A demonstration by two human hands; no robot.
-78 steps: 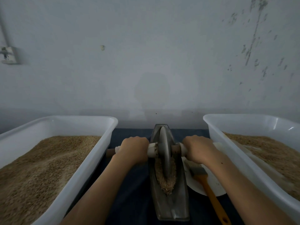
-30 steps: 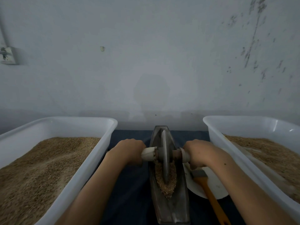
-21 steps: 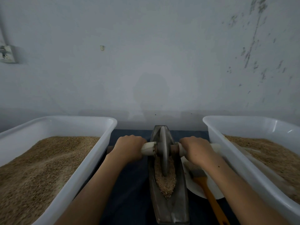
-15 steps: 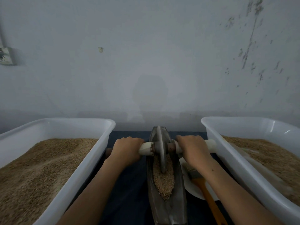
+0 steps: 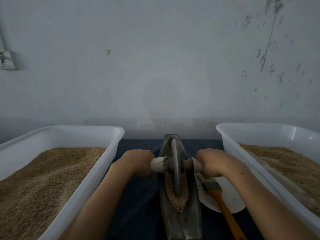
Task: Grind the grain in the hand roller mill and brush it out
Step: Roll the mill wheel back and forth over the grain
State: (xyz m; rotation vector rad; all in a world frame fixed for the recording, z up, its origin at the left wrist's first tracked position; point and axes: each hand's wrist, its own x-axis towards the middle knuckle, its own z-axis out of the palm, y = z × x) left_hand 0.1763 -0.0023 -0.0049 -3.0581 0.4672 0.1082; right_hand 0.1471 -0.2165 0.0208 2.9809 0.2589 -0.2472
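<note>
Metal mill (image 5: pixel 181 220) — both hands grip its axle.

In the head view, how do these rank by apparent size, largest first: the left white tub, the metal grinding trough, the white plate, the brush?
1. left white tub
2. metal grinding trough
3 and 4. white plate and brush: unsure, since both are partly hidden or cut off.

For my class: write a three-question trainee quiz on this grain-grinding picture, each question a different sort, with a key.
1. True or false: the brush is in the right hand.
2. What does the left hand grip? A) mill handle B) tub rim C) plate
3. Fill in: the brush head lies on the white ____.

Key: 1 false, both hands grip the roller's handle; 2 A; 3 plate.
</note>
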